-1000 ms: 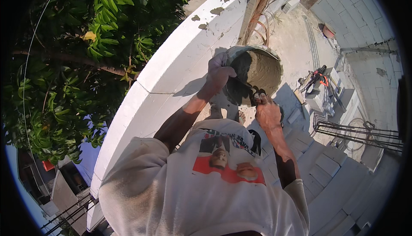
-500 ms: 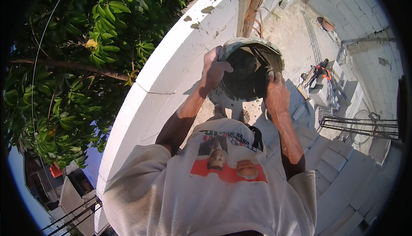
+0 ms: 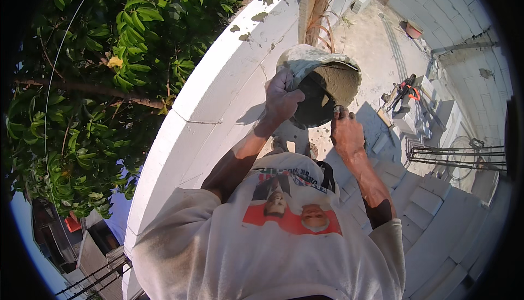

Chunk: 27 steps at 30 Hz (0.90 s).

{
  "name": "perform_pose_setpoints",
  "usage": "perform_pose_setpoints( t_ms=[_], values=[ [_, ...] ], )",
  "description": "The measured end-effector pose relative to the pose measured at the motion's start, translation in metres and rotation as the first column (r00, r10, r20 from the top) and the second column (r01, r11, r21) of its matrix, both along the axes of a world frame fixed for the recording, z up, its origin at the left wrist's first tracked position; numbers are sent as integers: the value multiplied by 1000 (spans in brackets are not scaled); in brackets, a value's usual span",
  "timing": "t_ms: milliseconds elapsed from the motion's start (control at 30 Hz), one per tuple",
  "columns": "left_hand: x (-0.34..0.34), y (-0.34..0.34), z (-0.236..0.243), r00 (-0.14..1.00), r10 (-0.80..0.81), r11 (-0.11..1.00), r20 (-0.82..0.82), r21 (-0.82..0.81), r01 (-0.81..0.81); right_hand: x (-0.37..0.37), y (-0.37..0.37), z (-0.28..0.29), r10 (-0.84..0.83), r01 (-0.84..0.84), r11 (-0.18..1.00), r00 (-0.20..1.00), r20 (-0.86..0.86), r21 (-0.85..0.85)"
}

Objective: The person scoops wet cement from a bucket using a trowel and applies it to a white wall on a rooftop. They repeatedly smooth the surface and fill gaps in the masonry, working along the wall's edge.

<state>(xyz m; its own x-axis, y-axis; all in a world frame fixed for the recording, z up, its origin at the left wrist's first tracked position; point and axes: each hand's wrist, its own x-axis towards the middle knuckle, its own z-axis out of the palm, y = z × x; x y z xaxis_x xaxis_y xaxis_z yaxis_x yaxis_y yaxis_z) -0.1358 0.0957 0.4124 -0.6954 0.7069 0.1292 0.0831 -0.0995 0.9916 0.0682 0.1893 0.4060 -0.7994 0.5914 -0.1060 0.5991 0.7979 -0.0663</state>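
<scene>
A mortar-smeared bucket (image 3: 343, 77) is tipped in front of me, its mouth turned toward me. Grey wet mortar coats its inner wall, and deep shadow hides part of the inside. My left hand (image 3: 282, 98) is closed on the rim at the bucket's left side. Lower down on the right, my right hand (image 3: 348, 132) has its fingers curled over the near right edge. Just left of the bucket runs a white block wall (image 3: 218, 103), with mortar splashes (image 3: 259, 16) on its far top.
Beyond the bucket stands a rough wooden post (image 3: 311, 13). Tools (image 3: 403, 90) lie on pale blocks to the right, near bent steel bars (image 3: 458, 157). Stacked white blocks (image 3: 426, 204) fill the lower right. A reddish tub (image 3: 414, 29) sits farther off. Tree leaves (image 3: 136, 32) crowd the left.
The bucket has tipped further, showing more of its outer side at the far left. My left hand has moved slightly right and down; my right hand has shifted left and down along the rim.
</scene>
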Motion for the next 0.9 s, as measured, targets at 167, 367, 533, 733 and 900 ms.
perform_pose_setpoints(
  t_ms=[167, 367, 533, 733, 900],
  values=[
    [4, -3, 7, 993, -23, 996, -115, -93, 13, 3, 14, 30, -132, 132, 991, 990, -58, -4],
    [10, -11, 34, 932, -171, 972, -321, 97, 212, 17, 18, 59, -151, 98, 926, 981, -120, -365],
    [-4, -11, 51, 939, -299, 934, -172, 147, 325, 38, 30, 19, -120, -162, 841, 875, -469, -517],
    [-2, -4, 14, 938, -205, 952, 279, 280, 125, 14, -6, 24, -489, 67, 357, 863, -126, -932],
    [0, -4, -17, 860, -39, 961, 509, 256, -107, -2, -11, 45, -496, 85, 299, 865, -78, -951]
  ],
)
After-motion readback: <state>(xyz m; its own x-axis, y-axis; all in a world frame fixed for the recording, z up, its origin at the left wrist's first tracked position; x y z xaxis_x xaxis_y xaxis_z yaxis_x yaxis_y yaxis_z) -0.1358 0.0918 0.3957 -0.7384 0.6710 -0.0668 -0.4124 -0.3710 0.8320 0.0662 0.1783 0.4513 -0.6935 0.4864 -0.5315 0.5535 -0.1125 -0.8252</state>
